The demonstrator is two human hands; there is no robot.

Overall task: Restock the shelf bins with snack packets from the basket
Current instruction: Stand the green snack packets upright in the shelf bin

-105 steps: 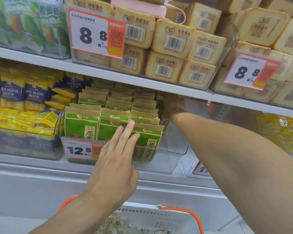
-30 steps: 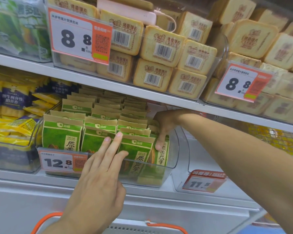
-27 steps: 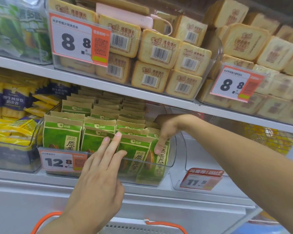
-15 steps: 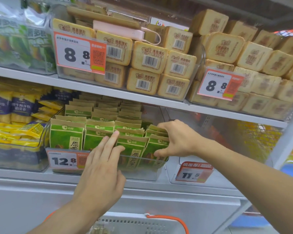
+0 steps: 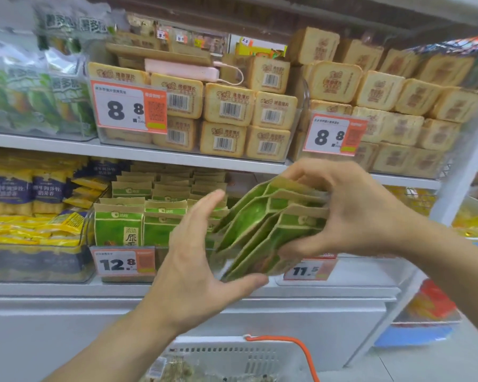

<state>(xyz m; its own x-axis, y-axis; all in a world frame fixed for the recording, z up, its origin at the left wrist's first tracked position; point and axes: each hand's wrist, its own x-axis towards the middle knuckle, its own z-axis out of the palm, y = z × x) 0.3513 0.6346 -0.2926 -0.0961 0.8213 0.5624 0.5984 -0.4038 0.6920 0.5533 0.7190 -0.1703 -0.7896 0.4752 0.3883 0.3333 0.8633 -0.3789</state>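
Right hand (image 5: pixel 351 213) grip grasps fanned green packets (image 5: pixel 262 230), long axes tilted up-right, just right of the bin (image 5: pixel 122 224); left hand (image 5: pixel 199 260) released, thumb under the fan

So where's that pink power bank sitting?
In the head view, the pink power bank lies upper left of centre, atop the tan biscuit packs, above the left 8.8 price tag.

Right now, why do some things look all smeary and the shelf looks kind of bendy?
In the head view, the green packets gripped by the right hand are smeared, likely motion blur, and so are the bags at top left; the 12.8 price tag reads sharp; the wide-angle lens bows the shelf edge and tilts the right upright.
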